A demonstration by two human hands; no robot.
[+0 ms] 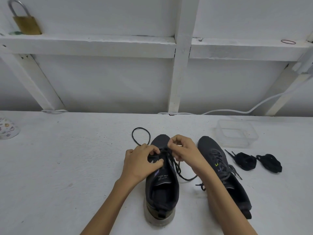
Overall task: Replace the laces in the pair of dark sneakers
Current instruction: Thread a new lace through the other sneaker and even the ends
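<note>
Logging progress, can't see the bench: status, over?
Left hand grips sneaker at the eyelets; right hand pinches its lace. Other sneaker laced, untouched. Spare laces lie apart, nothing in the way.

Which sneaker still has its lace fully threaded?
The sneaker on the right, beside the black lace bundles: its grey lace is criss-crossed. The other sneaker, under the left hand and right hand, has a black lace mostly loose.

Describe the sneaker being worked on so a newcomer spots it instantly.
On the white table stand two dark sneakers, toes toward the wall. It is the left sneaker, with the left hand and right hand pinching its black lace. Unlike the right sneaker, fully laced, its lace trails loose over the table.
</note>
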